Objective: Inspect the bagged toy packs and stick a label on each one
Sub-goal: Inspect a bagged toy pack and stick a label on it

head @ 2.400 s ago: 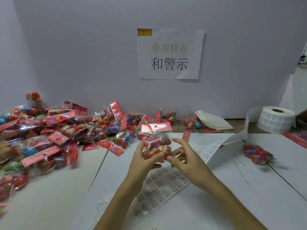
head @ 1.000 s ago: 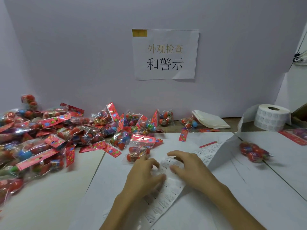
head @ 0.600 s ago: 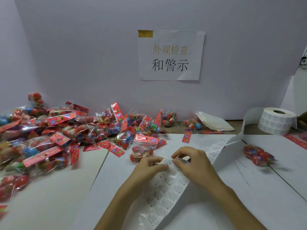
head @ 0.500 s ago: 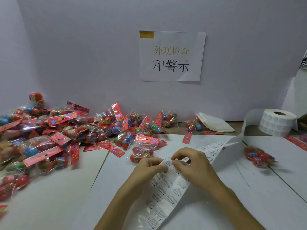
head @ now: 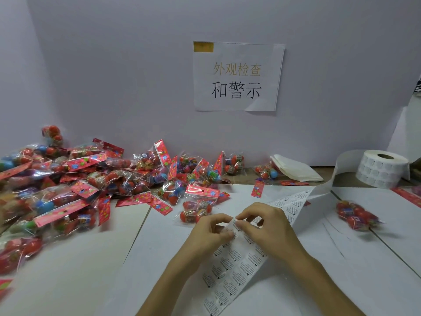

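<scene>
A long strip of printed labels runs across the white table from the label roll at the right. My left hand pinches the strip's raised edge. My right hand pinches a label at the same spot with curled fingers. Just beyond my left hand lies one bagged toy pack with a red header card. A big heap of toy packs fills the left side. A single pack lies apart on the right.
A paper sign hangs on the back wall. A stack of white sheets lies near the wall. Loose red header cards are scattered behind the strip. White paper covers the table.
The pack I held in both hands now lies on the table. Both hands moved down to the label strip and lifted its edge, fingers pinching at a label.
</scene>
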`<state>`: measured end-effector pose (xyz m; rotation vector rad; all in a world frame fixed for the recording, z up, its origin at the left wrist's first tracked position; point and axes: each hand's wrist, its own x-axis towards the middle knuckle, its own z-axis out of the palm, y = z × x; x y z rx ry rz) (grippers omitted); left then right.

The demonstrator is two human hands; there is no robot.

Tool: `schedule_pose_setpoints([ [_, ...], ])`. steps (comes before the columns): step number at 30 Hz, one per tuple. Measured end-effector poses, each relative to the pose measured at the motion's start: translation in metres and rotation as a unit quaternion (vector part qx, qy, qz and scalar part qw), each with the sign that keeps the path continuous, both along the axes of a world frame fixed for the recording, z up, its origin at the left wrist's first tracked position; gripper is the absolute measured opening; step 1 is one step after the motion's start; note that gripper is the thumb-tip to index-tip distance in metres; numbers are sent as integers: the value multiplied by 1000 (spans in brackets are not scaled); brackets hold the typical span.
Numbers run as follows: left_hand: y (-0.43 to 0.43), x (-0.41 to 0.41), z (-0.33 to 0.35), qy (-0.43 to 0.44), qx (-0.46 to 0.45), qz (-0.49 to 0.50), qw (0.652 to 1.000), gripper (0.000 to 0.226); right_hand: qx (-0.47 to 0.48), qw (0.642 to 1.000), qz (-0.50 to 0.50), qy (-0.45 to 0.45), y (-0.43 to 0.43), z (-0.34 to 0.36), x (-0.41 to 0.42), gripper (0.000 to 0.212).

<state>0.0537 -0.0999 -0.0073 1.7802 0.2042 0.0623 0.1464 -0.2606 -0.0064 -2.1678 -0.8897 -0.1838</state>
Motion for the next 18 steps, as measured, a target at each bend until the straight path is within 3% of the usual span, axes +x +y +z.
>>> schedule_pose_setpoints([
  [9, 0, 2, 2, 34, -14, 20, 999, 21, 25, 999, 21, -29, 2, -3, -5, 13],
  [14, 4, 1, 0, 0, -32, 12, 999, 27, 52, 998, 20, -2, 3, -5, -4, 7],
  [18, 6, 1, -2, -11, -36, 5, 999, 33, 52, 998, 17, -36, 3, -5, -5, 7],
])
